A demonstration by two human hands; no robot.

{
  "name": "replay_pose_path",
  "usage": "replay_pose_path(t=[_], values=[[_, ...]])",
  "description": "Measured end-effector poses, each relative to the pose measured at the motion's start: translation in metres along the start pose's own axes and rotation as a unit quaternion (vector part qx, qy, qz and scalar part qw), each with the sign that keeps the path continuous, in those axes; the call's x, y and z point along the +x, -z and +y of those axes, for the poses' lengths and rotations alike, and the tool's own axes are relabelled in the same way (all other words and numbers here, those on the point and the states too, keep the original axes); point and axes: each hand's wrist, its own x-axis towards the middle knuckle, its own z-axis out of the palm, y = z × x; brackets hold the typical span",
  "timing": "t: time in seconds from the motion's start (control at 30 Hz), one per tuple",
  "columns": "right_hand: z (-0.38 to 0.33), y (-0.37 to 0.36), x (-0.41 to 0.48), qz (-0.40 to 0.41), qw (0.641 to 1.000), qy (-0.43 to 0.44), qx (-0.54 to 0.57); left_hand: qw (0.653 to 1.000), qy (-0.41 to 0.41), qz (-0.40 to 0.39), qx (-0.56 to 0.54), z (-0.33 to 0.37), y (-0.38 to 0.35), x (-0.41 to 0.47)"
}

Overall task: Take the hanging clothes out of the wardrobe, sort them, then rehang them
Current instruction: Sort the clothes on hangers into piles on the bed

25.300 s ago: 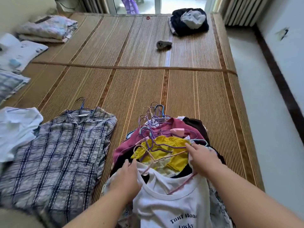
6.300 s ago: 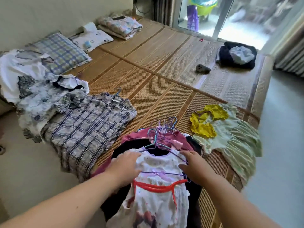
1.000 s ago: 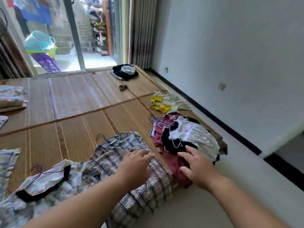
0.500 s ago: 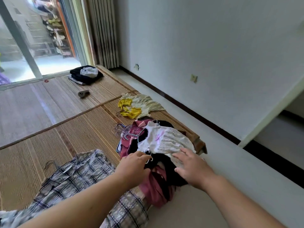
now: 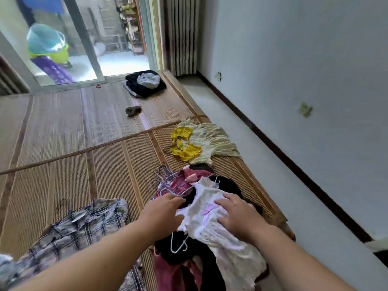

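**Q:** Where is the white dress [image 5: 212,219], and which way does it lie?

**A:** It tops the clothes pile [image 5: 178,185] at the near right edge of the mat-covered bed [image 5: 84,143]. Its long axis runs far to near, neckline far and hem toward the camera.

**Q:** And the hands?

**A:** The right hand [image 5: 237,215] lies flat on the bodice, fingers straight and spread. The left hand [image 5: 165,208] has its fingers stretched out, tips touching the black garment [image 5: 189,198] beside the dress's left strap.

**Q:** What has changed?

**A:** Half a second ago the right hand sat at the dress's near edge. It now rests higher, beside the purple bow [image 5: 206,213].
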Motion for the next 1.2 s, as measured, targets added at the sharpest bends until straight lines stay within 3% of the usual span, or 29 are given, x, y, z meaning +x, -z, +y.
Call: replay_pose_path(t=[0.23,0.5,0.9,1.03,1.2], values=[[0.083,0.040,0.109,-0.090,0.981,0.146,-0.096,0.977,0.193,0.012,-0.090,0.042,-0.036,0.062],[0.119,0.013,0.195,-0.149,0.958,0.207,-0.131,0.937,0.321,-0.042,-0.133,0.046,-0.092,0.088],[0.109,-0.110,0.325,-0.108,0.954,0.222,-0.171,0.896,0.397,-0.076,-0.182,-0.026,-0.216,0.153],[0.110,-0.142,0.346,-0.069,0.966,0.197,-0.151,0.876,0.411,-0.047,-0.248,-0.037,-0.246,0.171],[0.110,-0.149,0.350,-0.049,0.954,0.204,-0.215,0.870,0.438,0.011,-0.228,-0.038,-0.248,0.177]])
